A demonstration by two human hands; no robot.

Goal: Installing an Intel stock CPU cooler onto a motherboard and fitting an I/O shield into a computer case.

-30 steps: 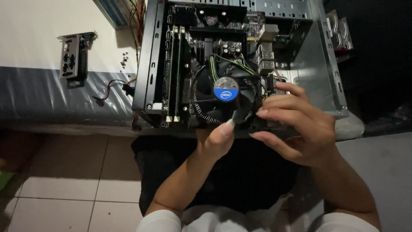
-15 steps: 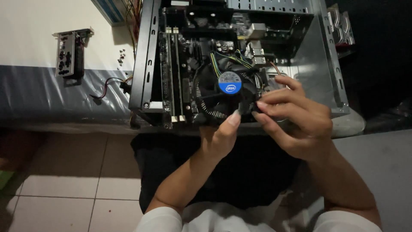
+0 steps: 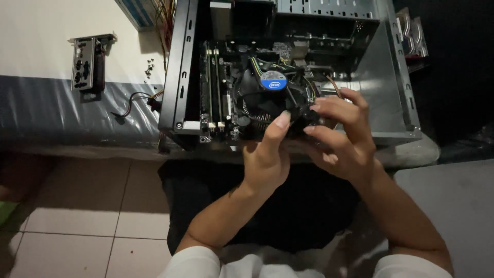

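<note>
Left hand (image 3: 266,157): pinching the near rim of the cooler fan (image 3: 267,100), thumb pressing on top.
Right hand (image 3: 342,136): fingers curling around the fan's right edge.
Fan: sitting on the motherboard inside the open computer case (image 3: 177,72).
Progress: judging by this, cooler seemingly seated; cable routing remaining.
Left side: metal bracket (image 3: 88,63) lying apart.

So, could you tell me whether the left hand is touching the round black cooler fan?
Touching. The head view shows the left hand with its thumb tip pressed against the near rim of the cooler fan, no gap visible between them.
</note>
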